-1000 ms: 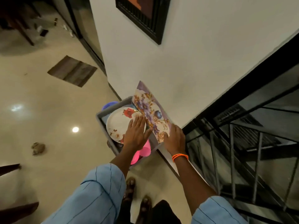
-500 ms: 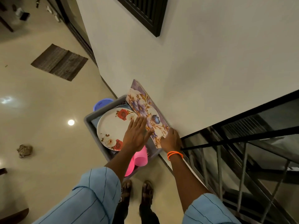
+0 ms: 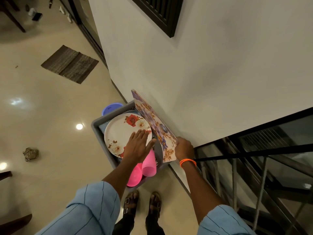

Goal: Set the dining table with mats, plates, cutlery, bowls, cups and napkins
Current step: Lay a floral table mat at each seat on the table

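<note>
A grey plastic crate stands on the floor against the white wall. In it lies a white plate with red roses, and pink cups lie at its near end. My left hand rests flat on the plate, fingers spread. A floral table mat stands on edge between crate and wall, and my right hand, with an orange wristband, grips its near corner. A fork tip shows beside the cups.
A blue bowl sits behind the crate. A black stair railing drops away on the right. A dark striped rug and a crumpled cloth lie on the glossy floor. My sandalled feet stand just before the crate.
My head has moved, so the crate sits lower in view. The mat has tipped more upright against the wall. My left hand stays on the plate, my right hand on the mat.
</note>
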